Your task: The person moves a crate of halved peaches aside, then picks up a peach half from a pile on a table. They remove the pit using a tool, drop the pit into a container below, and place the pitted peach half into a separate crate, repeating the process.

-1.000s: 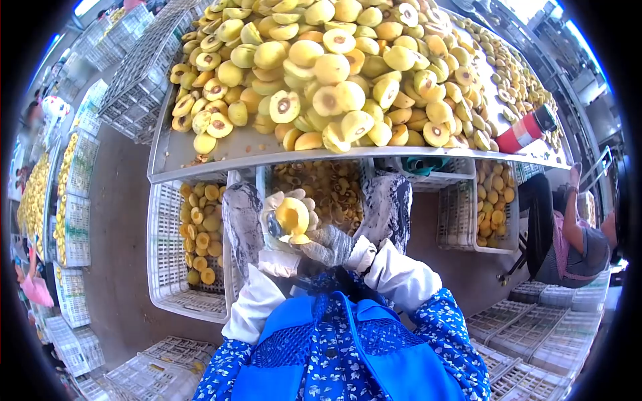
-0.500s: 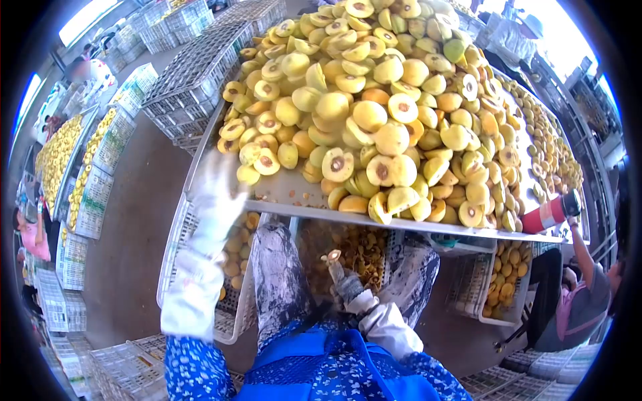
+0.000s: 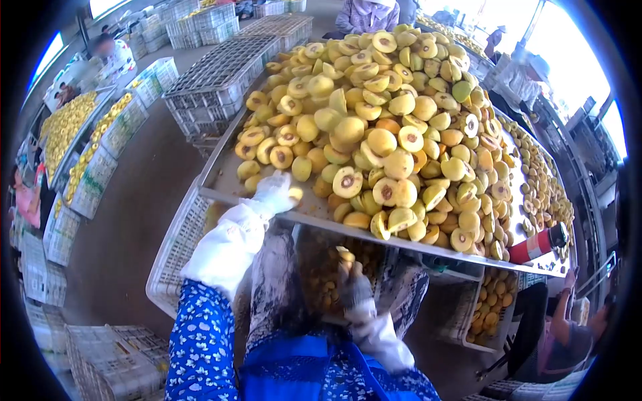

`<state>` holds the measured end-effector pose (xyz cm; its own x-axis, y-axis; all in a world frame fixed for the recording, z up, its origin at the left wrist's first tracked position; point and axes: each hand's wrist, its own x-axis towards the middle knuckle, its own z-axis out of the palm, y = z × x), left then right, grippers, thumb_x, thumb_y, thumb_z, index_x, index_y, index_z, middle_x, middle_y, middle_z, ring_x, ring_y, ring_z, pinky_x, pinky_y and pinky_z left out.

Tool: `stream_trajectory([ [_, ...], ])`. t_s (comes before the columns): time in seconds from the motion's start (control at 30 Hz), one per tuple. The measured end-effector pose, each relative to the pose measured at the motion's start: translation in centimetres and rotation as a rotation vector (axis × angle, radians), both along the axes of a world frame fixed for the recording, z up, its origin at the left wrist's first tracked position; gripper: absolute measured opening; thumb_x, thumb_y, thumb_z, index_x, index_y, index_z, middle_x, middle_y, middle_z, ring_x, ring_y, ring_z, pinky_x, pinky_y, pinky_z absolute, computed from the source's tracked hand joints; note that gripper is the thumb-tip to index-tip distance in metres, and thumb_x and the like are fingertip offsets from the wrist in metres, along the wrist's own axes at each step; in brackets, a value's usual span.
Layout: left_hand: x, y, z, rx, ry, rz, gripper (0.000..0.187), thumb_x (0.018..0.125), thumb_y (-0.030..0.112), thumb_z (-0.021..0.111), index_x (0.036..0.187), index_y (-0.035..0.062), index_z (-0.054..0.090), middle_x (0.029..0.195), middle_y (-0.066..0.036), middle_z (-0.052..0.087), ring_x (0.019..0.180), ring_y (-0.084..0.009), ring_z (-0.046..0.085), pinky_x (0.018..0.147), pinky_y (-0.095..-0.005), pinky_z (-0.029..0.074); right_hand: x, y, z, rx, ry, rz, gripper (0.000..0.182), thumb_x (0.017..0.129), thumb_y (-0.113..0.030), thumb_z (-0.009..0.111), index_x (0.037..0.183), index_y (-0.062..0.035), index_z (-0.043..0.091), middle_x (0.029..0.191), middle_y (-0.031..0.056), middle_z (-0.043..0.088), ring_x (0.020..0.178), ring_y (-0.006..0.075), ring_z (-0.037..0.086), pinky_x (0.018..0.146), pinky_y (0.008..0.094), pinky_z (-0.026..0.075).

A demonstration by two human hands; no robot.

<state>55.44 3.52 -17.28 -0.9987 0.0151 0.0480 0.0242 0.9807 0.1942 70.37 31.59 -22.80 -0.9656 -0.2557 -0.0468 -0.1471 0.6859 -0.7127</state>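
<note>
A heap of halved yellow peaches, some with the brown pit showing, covers a metal-edged table. At the heap's front left corner my left hand, in a white glove, curls its fingers at a small peach half. My right hand, in a grey glove and blurred by motion, is closed below the table edge between my knees. A pale yellow peach piece shows at its fingertips. Under it, a container of peach pieces and scraps stands beneath the table.
A white crate stands by my left leg; another crate with peaches is under the table at right. A red-and-black cylinder lies on the right table edge. Stacked crates stand behind left. A person sits at right.
My left hand has moved right and up from the table's left edge to the front of the heap, at a peach half. My right hand has shifted slightly right. The view has turned a little.
</note>
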Motion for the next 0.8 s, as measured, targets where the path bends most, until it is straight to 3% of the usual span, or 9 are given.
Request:
stream_trajectory([
  [0.07,1.1,1.9,0.9,0.183,0.129,0.123,0.060,0.063,0.039,0.075,0.103,0.0001,0.054,0.101,-0.019,0.058,0.090,-0.0317,0.061,0.079,-0.0396,0.048,1.0,0.7,-6.1,-0.220,-0.145,-0.074,0.035,0.093,-0.034,0.050,0.108,-0.0046,0.061,0.061,-0.0033,0.050,0.049,0.0089,0.044,0.045,0.0264,0.036],
  [0.17,3.3,3.5,0.5,1.342,0.148,0.255,0.052,0.066,0.022,0.080,0.105,-0.0031,0.055,0.092,-0.015,0.064,0.085,-0.0217,0.063,0.074,-0.0294,0.050,0.9,1.7,-8.4,-0.492,-0.228,-0.144,0.037,0.092,-0.040,0.050,0.104,-0.0081,0.064,0.055,-0.0059,0.046,0.047,0.0063,0.040,0.044,0.0245,0.032],
  [0.27,7.9,7.1,3.4,2.106,-0.055,0.193,0.032,0.076,0.012,0.070,0.101,-0.0010,0.056,0.091,-0.013,0.064,0.076,-0.0241,0.065,0.064,-0.0309,0.055,1.2,3.0,-5.1,-0.515,-0.208,-0.068,0.033,0.093,-0.033,0.048,0.108,-0.0064,0.060,0.070,-0.0007,0.055,0.059,0.0108,0.048,0.052,0.0260,0.038],
  [0.37,10.1,8.8,1.2,2.223,-0.219,0.285,0.040,0.082,0.019,0.065,0.113,-0.0018,0.050,0.099,-0.019,0.063,0.082,-0.0321,0.065,0.065,-0.0355,0.057,1.6,2.5,2.2,-0.843,-0.333,-0.031,0.035,0.092,-0.014,0.047,0.123,0.0015,0.046,0.098,0.0114,0.062,0.091,0.0270,0.059,0.077,0.0343,0.046],
  [0.47,10.9,10.3,-3.2,2.486,-0.244,0.045,0.042,0.087,0.033,0.056,0.112,-0.0014,0.052,0.101,-0.021,0.062,0.081,-0.0335,0.064,0.064,-0.0353,0.057,-0.8,2.0,-1.0,-0.487,0.420,0.364,0.030,0.095,-0.009,0.041,0.123,-0.0037,0.050,0.122,0.0157,0.054,0.111,0.0230,0.054,0.090,0.0290,0.044],
  [0.53,11.4,10.6,-4.0,2.511,-0.316,0.145,0.050,0.089,0.043,0.049,0.112,-0.0005,0.053,0.098,-0.019,0.063,0.081,-0.0351,0.064,0.064,-0.0388,0.055,1.3,0.6,0.4,-0.376,-0.560,-0.041,0.037,0.093,-0.002,0.039,0.129,-0.0046,0.044,0.128,0.0166,0.050,0.120,0.0240,0.048,0.098,0.0292,0.039],
  [0.57,11.3,10.8,-3.5,2.501,-0.291,0.145,0.050,0.088,0.043,0.049,0.112,-0.0001,0.054,0.097,-0.018,0.064,0.081,-0.0354,0.064,0.065,-0.0401,0.055,1.3,0.7,-0.7,-0.373,-0.535,-0.010,0.038,0.093,-0.002,0.039,0.130,-0.0048,0.044,0.128,0.0162,0.050,0.120,0.0237,0.048,0.098,0.0293,0.039],
  [0.7,12.6,12.1,-5.6,2.220,-0.086,0.251,0.052,0.089,0.045,0.047,0.115,0.0002,0.051,0.090,-0.016,0.063,0.077,-0.0325,0.063,0.066,-0.0400,0.054,1.9,2.9,1.2,-0.956,-0.888,-0.065,0.035,0.097,-0.019,0.039,0.128,-0.0038,0.044,0.105,0.0104,0.059,0.096,0.0186,0.059,0.080,0.0245,0.048],
  [0.8,12.5,12.6,-5.4,2.245,-0.091,0.313,0.051,0.089,0.044,0.046,0.113,0.0002,0.051,0.086,-0.014,0.063,0.070,-0.0297,0.063,0.059,-0.0367,0.054,2.1,3.3,3.5,-1.255,-0.917,-0.031,0.040,0.090,-0.047,0.045,0.099,-0.0089,0.054,0.069,0.0023,0.050,0.055,0.0130,0.046,0.048,0.0240,0.035],
])
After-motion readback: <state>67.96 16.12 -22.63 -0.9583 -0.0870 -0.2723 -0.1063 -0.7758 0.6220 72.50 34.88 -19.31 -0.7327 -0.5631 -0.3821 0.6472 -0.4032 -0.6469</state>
